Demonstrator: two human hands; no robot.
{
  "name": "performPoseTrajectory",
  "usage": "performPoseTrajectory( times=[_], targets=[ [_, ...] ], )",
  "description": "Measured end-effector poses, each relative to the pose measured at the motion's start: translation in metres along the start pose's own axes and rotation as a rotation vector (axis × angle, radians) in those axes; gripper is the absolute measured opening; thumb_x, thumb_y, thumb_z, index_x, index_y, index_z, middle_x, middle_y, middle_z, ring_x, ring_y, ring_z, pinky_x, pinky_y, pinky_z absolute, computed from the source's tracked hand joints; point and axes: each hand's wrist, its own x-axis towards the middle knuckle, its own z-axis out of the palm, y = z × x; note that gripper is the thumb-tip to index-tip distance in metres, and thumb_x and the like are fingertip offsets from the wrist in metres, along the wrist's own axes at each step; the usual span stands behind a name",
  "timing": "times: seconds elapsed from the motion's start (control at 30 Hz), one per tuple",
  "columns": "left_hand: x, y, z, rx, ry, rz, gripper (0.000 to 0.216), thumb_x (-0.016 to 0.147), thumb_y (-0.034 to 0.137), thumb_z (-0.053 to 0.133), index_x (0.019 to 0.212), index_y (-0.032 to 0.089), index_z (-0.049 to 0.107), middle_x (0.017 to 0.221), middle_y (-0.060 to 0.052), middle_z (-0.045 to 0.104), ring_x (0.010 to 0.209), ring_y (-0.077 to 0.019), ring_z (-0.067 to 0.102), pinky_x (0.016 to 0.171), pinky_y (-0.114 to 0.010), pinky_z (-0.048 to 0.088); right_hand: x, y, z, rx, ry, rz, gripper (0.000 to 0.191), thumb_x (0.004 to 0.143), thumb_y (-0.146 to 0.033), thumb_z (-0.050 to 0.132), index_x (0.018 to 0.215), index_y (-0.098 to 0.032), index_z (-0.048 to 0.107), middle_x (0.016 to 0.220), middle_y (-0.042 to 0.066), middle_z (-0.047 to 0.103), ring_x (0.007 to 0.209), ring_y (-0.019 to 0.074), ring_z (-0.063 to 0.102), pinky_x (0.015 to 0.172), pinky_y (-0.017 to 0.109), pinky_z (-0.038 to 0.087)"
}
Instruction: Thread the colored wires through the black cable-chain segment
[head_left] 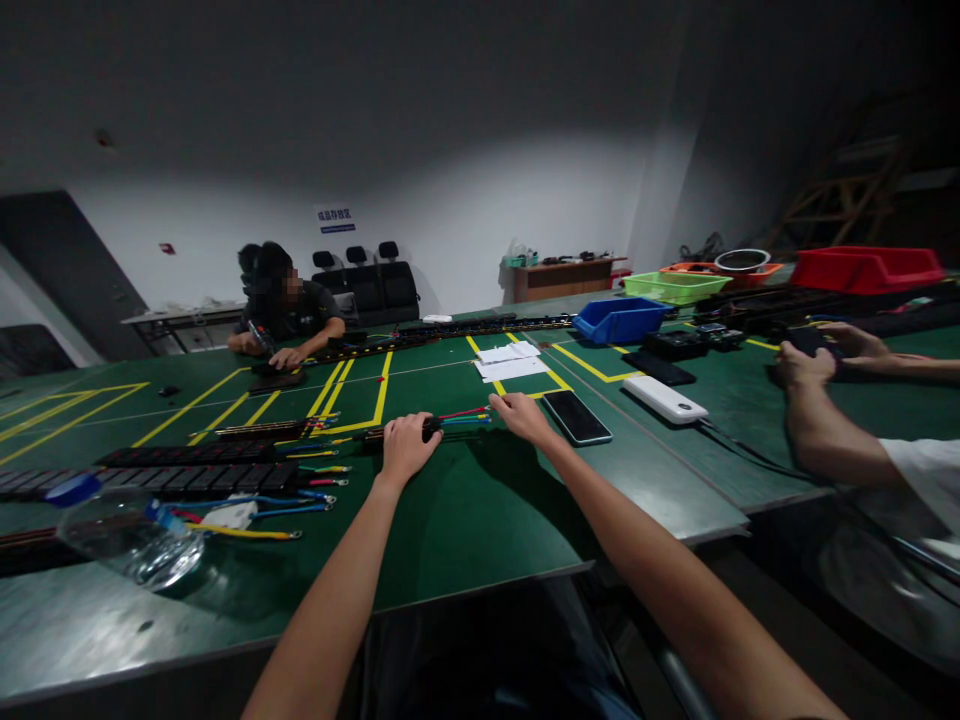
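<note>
My left hand [407, 445] is closed over a black bundle [373, 436] on the green table. Red, blue and yellow wires [461, 416] come out of its right end. My right hand [519, 415] pinches the tip of the red wire, its fingers pressed together. Just right of that hand lies a smartphone [576, 416]. To the left are black segmented cable chains [202, 480] with coloured wires ending in ring terminals, such as a yellow wire [255, 533].
A clear water bottle [131, 535] stands at front left. White papers [512, 362], a white power bank [664, 400] and a blue bin [619, 320] lie to the right. One person [289, 310] works across the table; another person's hands [817, 355] hold a dark object at right.
</note>
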Motion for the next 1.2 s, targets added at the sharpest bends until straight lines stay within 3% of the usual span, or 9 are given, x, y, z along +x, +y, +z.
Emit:
performPoseTrajectory(
  times=[0.13, 0.2, 0.33, 0.47, 0.7, 0.77, 0.97, 1.1, 1.2],
  targets=[
    [0.000, 0.000, 0.000, -0.001, 0.002, -0.001, 0.041, 0.094, 0.051, 0.053, 0.123, 0.024, 0.065, 0.121, -0.009, 0.071, 0.117, -0.0293, 0.062, 0.108, -0.051, 0.042, 0.004, -0.002, -0.002, 0.310, -0.022, -0.125, 0.054, 0.094, -0.060, 0.041, 0.091, -0.016, 0.072, 0.075, 0.003, 0.063, 0.058, 0.0147, 0.051, 0.055, 0.025, 0.035],
    [0.000, 0.001, -0.001, 0.001, 0.002, -0.002, 0.041, 0.094, 0.051, 0.053, 0.123, 0.024, 0.065, 0.122, -0.009, 0.071, 0.117, -0.0292, 0.062, 0.108, -0.051, 0.041, 0.004, -0.003, -0.003, 0.360, -0.048, -0.138, 0.054, 0.094, -0.061, 0.041, 0.096, -0.016, 0.072, 0.076, 0.003, 0.064, 0.057, 0.0144, 0.051, 0.054, 0.025, 0.035],
    [0.000, 0.001, -0.001, 0.004, -0.006, -0.003, 0.041, 0.095, 0.052, 0.053, 0.123, 0.024, 0.065, 0.122, -0.009, 0.071, 0.117, -0.0296, 0.062, 0.108, -0.051, 0.042, -0.001, -0.004, -0.006, 0.100, 0.052, -0.071, 0.051, 0.097, -0.054, 0.041, 0.080, -0.017, 0.071, 0.072, 0.005, 0.065, 0.064, 0.0168, 0.055, 0.057, 0.025, 0.031],
    [0.000, 0.002, -0.002, 0.001, -0.016, -0.003, 0.042, 0.095, 0.051, 0.052, 0.124, 0.025, 0.065, 0.122, -0.009, 0.071, 0.117, -0.0297, 0.062, 0.108, -0.051, 0.042, -0.004, -0.006, -0.008, -0.050, 0.100, 0.022, 0.052, 0.100, -0.051, 0.040, 0.084, -0.019, 0.078, 0.070, 0.006, 0.069, 0.065, 0.0180, 0.059, 0.057, 0.026, 0.028],
    [0.000, 0.003, -0.003, 0.029, -0.004, -0.006, 0.041, 0.095, 0.051, 0.053, 0.124, 0.024, 0.065, 0.121, -0.009, 0.071, 0.117, -0.0298, 0.062, 0.107, -0.050, 0.042, -0.009, -0.010, -0.006, -0.166, -0.157, 0.035, 0.058, 0.101, -0.059, 0.043, 0.080, -0.020, 0.080, 0.074, 0.008, 0.072, 0.066, 0.0172, 0.061, 0.059, 0.025, 0.031],
    [0.000, 0.003, -0.003, 0.041, -0.001, -0.007, 0.041, 0.095, 0.050, 0.053, 0.123, 0.024, 0.065, 0.120, -0.010, 0.071, 0.116, -0.0300, 0.062, 0.106, -0.050, 0.043, -0.009, -0.009, -0.006, -0.165, -0.168, 0.036, 0.058, 0.101, -0.059, 0.042, 0.080, -0.020, 0.079, 0.076, 0.008, 0.072, 0.066, 0.0169, 0.062, 0.060, 0.025, 0.031],
    [0.000, 0.002, -0.002, 0.020, 0.005, 0.006, 0.040, 0.095, 0.050, 0.053, 0.122, 0.023, 0.065, 0.119, -0.009, 0.071, 0.115, -0.0293, 0.063, 0.107, -0.050, 0.042, -0.003, -0.003, -0.006, -0.052, 0.012, 0.146, 0.056, 0.102, -0.054, 0.039, 0.089, -0.018, 0.079, 0.078, 0.009, 0.072, 0.069, 0.0179, 0.063, 0.063, 0.025, 0.035],
    [-0.001, 0.002, -0.002, 0.008, 0.001, 0.000, 0.040, 0.095, 0.051, 0.053, 0.122, 0.025, 0.065, 0.120, -0.009, 0.071, 0.116, -0.0296, 0.063, 0.108, -0.051, 0.042, 0.001, -0.002, -0.004, 0.194, -0.036, 0.088, 0.054, 0.099, -0.053, 0.041, 0.092, -0.013, 0.077, 0.067, 0.005, 0.065, 0.062, 0.0159, 0.057, 0.059, 0.024, 0.035],
    [-0.001, 0.003, -0.002, 0.004, -0.002, -0.004, 0.041, 0.094, 0.051, 0.053, 0.123, 0.024, 0.065, 0.121, -0.009, 0.071, 0.117, -0.0295, 0.063, 0.108, -0.051, 0.042, 0.000, -0.006, -0.005, 0.466, -0.081, 0.039, 0.059, 0.093, -0.062, 0.044, 0.105, -0.013, 0.075, 0.064, 0.001, 0.060, 0.053, 0.0133, 0.047, 0.053, 0.023, 0.033]
  ],
)
